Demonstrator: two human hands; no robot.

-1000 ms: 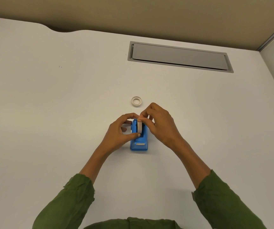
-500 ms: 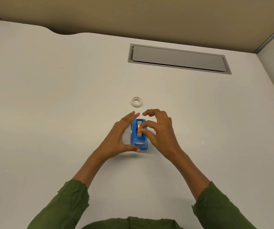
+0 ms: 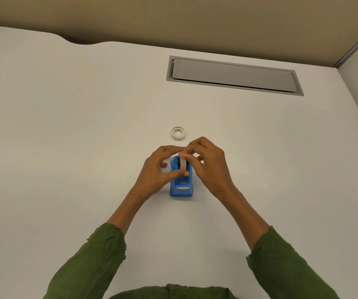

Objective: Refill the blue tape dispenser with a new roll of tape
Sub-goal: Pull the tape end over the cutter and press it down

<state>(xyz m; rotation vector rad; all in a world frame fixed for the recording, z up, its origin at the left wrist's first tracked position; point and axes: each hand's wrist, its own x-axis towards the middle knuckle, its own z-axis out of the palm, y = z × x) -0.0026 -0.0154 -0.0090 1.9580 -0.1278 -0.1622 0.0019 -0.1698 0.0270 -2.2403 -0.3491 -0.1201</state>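
Observation:
A blue tape dispenser (image 3: 181,188) stands on the white desk with its metal cutter facing me. A white tape roll (image 3: 182,164) sits upright in its cradle. My left hand (image 3: 159,169) wraps the dispenser's left side, thumb across the front of the roll. My right hand (image 3: 208,165) is on the right side, its thumb and forefinger pinching the top of the roll. A second small white ring of tape (image 3: 178,133) lies flat on the desk just beyond my hands.
A grey rectangular cable hatch (image 3: 234,75) is set into the desk at the back right. A beige partition wall (image 3: 173,18) runs along the desk's far edge, and another panel stands at the right.
Half a second ago my fingers were spread and lower by the cutter; now both hands have moved up and closed around the roll on the dispenser.

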